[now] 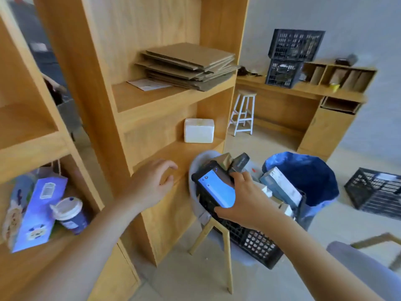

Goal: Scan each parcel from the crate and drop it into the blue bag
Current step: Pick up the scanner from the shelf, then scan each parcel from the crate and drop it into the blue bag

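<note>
Several parcels (pixel 280 187) sit heaped in the black crate (pixel 256 240), which rests on a chair (pixel 217 235) just right of the shelf unit (pixel 152 131). Can't get an exact count: approx 3–4 show, incl. a pale blue-grey box (pixel 282 190) on top at right, a tan box (pixel 224 159) and a dark one (pixel 239 162) at the far end; more likely buried underneath.

Handling, as a guess: small cardboard cartons, light, stiff, not slippery. Take the blue-grey box first, by its long sides, since it lies loose on top and tilted; pinch w/ one hand is prob enough. Lower ones may shift when the top one lifts.

1 blue bag (pixel 308 177), open-mouthed, stands just right of and behind the crate, so the drop is short.

Right hand (pixel 245 198) grips the scanner (pixel 214 190) over the crate's left end, screen lit, fingers wrapped round its edge. Left hand (pixel 152 183) is empty, fingers loosely curled, held in front of the shelf edge; contact w/ it unclear.

Other counts: 2 crates stacked on the far counter (pixel 303 88), 1 more crate (pixel 375 192) on the floor at right, 1 stool (pixel 243 111), 1 white block (pixel 198 130) on the shelf, 1 stack of flat cardboard (pixel 188 64) above it.
</note>
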Demonstrator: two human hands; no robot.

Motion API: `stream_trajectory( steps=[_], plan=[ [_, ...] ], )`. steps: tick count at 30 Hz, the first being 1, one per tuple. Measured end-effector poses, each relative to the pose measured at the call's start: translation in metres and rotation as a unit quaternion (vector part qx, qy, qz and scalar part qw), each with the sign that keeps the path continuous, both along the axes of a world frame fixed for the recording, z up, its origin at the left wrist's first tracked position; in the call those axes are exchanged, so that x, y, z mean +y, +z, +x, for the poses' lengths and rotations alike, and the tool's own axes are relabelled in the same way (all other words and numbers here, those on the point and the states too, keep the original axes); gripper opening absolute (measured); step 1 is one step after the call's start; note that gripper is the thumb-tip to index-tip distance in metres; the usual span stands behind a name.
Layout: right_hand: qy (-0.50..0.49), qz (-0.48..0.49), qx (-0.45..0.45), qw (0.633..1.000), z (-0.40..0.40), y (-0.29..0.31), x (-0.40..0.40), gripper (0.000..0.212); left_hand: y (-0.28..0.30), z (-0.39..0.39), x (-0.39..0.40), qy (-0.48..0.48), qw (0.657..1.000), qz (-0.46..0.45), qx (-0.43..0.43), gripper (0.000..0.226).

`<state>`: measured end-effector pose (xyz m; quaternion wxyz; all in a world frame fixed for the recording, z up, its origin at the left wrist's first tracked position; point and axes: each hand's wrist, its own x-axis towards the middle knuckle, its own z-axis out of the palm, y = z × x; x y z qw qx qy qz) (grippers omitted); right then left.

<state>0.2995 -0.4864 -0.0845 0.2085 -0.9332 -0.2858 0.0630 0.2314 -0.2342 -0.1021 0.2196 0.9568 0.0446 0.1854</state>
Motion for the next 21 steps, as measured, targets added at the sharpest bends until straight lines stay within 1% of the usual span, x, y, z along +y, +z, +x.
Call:
stream_trajectory(
  steps=[5, 8, 10, 14, 17, 19, 21],
  plan=[
    [-0.098, -0.018, 0.044, 0.994, 0.026, -0.039, -0.116, 0.086, -0.051, 0.061, -0.089, -0.064, 0.996, -0.038, 0.054, 0.026],
    [-0.151, -0.019, 0.080, 0.985, 0.041, -0.063, -0.172, 0.092, -0.082, 0.098, -0.132, -0.102, 0.989, -0.048, 0.097, 0.024],
    [-0.190, -0.017, 0.100, 0.977, 0.051, -0.078, -0.203, 0.091, -0.103, 0.121, -0.157, -0.119, 0.983, -0.053, 0.126, 0.024],
    [-0.253, -0.006, 0.124, 0.960, 0.076, -0.106, -0.252, 0.085, -0.146, 0.167, -0.199, -0.143, 0.969, -0.057, 0.192, 0.025],
    [-0.279, -0.014, 0.128, 0.951, 0.099, -0.124, -0.276, 0.087, -0.169, 0.206, -0.222, -0.157, 0.957, -0.073, 0.232, 0.028],
    [-0.295, -0.018, 0.136, 0.946, 0.123, -0.135, -0.288, 0.087, -0.185, 0.242, -0.236, -0.162, 0.951, -0.096, 0.246, 0.032],
    [-0.309, -0.019, 0.151, 0.939, 0.150, -0.143, -0.297, 0.086, -0.197, 0.279, -0.251, -0.152, 0.940, -0.138, 0.273, 0.040]
  ],
)
